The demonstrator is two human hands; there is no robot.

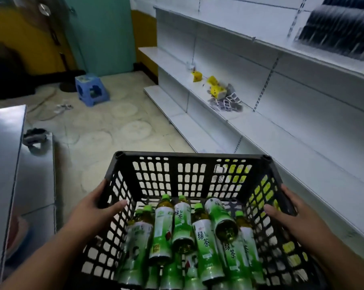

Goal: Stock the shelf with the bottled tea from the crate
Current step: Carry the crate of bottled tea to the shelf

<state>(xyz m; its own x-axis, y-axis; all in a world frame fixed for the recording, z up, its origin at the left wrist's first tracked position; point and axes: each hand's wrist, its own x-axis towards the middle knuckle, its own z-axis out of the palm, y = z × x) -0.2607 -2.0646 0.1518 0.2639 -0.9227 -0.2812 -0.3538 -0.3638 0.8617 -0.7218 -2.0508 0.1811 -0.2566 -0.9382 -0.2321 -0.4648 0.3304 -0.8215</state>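
Observation:
A black plastic crate [189,158] with latticed walls is held in front of me, above the floor. Several green-labelled tea bottles [204,237] lie jumbled inside it, caps pointing away from me. My left hand [95,208] grips the crate's left rim, thumb inside the wall. My right hand [289,210] grips the right rim the same way. White shelves [260,126] run along the right, mostly bare.
Yellow boxes [215,88] and loose small packets [227,102] lie on a middle shelf. Dark items [340,30] fill the top right shelf. A blue stool [91,88] stands on the tiled floor ahead. A metal counter [7,164] is at my left.

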